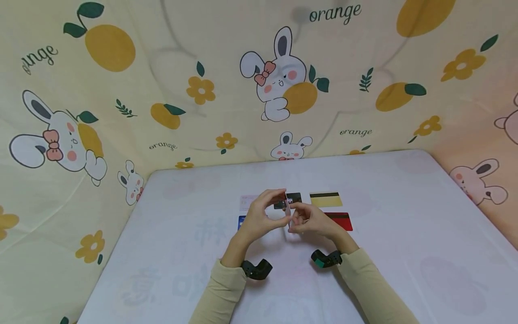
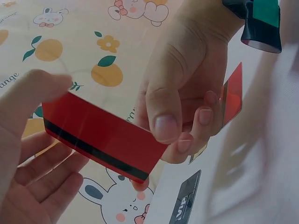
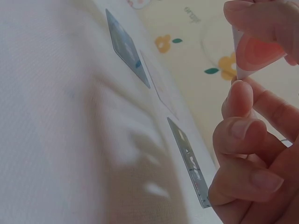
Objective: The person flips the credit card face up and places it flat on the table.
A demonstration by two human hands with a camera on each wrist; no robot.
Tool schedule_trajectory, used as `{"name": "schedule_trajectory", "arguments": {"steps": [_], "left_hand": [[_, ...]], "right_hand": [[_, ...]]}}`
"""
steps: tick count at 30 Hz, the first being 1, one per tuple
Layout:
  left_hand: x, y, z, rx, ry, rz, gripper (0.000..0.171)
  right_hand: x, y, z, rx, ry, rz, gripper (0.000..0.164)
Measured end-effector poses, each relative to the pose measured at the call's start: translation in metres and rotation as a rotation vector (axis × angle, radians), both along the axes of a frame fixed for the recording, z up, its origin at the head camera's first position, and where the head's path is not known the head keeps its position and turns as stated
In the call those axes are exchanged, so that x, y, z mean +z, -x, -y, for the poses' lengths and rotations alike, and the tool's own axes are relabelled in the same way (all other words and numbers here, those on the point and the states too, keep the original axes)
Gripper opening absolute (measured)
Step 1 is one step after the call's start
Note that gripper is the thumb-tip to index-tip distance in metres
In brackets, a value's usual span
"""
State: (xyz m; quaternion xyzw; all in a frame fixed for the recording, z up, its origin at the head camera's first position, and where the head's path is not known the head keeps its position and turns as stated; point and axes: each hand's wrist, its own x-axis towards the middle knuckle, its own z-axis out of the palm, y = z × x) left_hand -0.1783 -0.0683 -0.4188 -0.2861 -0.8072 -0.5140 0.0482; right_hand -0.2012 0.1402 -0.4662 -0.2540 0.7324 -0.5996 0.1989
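Upright above the table, a red card with a black stripe [image 2: 105,140] is held between both hands, edge-on in the head view. My left hand [image 1: 258,218] holds one end, thumb at the upper edge in the left wrist view and fingers below. Thumb and forefinger of my right hand [image 1: 314,219] pinch the other end. The card's other face [image 3: 254,52] shows pale with a reddish round patch in the right wrist view. Behind the hands lie a black VIP card [image 1: 294,198], a gold card [image 1: 327,200] and another red card [image 1: 341,221], partly hidden by the right hand.
Left of the hands lie a pale pink card [image 1: 246,202] and a blue card [image 1: 241,220], both partly covered by the left hand. A white cloth covers the table [image 1: 388,252]. A printed curtain [image 1: 234,45] rises behind it.
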Motion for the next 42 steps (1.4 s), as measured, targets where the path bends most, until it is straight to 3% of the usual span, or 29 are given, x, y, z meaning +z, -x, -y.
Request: {"name": "schedule_trajectory", "arguments": {"steps": [7,16,29,42], "left_hand": [[0.003,-0.001,0.000,0.023,0.014,0.059,0.055],[0.001,0.000,0.002,0.039,0.047,-0.004,0.054],[0.001,0.002,0.007,0.035,0.025,-0.028,0.055],[-0.001,0.006,0.008,0.022,0.059,-0.034,0.055]], "right_hand": [[0.000,0.000,-0.001,-0.021,-0.036,-0.019,0.057],[0.000,0.001,-0.007,-0.040,-0.074,-0.043,0.057],[0.005,0.004,-0.013,-0.077,-0.066,-0.067,0.056],[0.006,0.004,-0.016,-0.094,-0.077,-0.056,0.057]]}}
